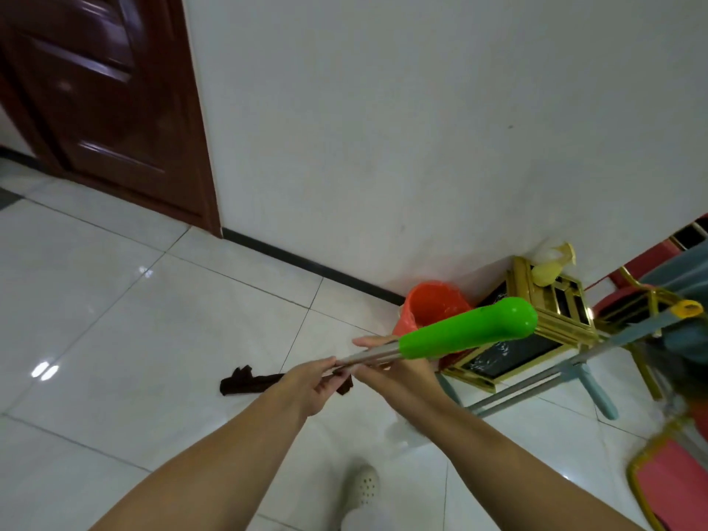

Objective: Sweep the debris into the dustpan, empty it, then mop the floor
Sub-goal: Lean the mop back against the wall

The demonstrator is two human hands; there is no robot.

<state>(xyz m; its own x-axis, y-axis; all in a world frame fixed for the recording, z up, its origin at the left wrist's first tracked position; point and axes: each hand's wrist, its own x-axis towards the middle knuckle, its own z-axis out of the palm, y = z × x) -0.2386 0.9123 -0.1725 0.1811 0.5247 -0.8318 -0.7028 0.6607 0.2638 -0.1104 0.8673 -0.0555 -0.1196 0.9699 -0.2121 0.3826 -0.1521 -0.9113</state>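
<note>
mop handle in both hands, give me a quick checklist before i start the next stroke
1. Left hand grips the metal shaft: ok.
2. Right hand holds the shaft below the green grip: ok.
3. Mop head on the floor: cannot tell, out of view.
4. Dark scrap lies on the tiles: not ok.
5. Orange bin stands by the wall: ok.
6. Gold-framed chairs crowd the right side: not ok.
</note>
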